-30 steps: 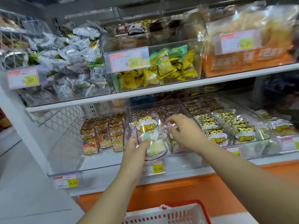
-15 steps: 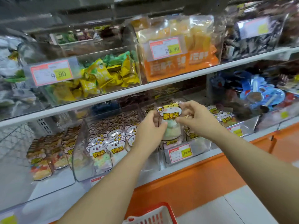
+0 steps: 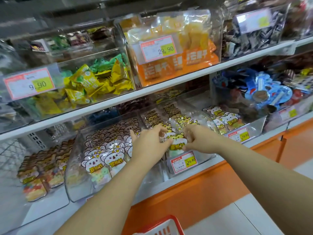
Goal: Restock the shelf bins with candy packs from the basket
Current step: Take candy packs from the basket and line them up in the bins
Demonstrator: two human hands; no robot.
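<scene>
Candy pack (image 3: pixel 177 144) lower, at bin (image 3: pixel 207 155) (grip: left hand (image 3: pixel 149 146), right hand (image 3: pixel 201 141))

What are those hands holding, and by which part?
One candy pack, pinched by both: the left hand on its upper left edge, the right hand on its upper right edge.

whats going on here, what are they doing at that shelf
A person is restocking candy. Their left hand and right hand both pinch one candy pack at the front of a clear bin on the lower shelf, just above a 16.80 price tag. It is not yet released. A red basket sits below.
</scene>
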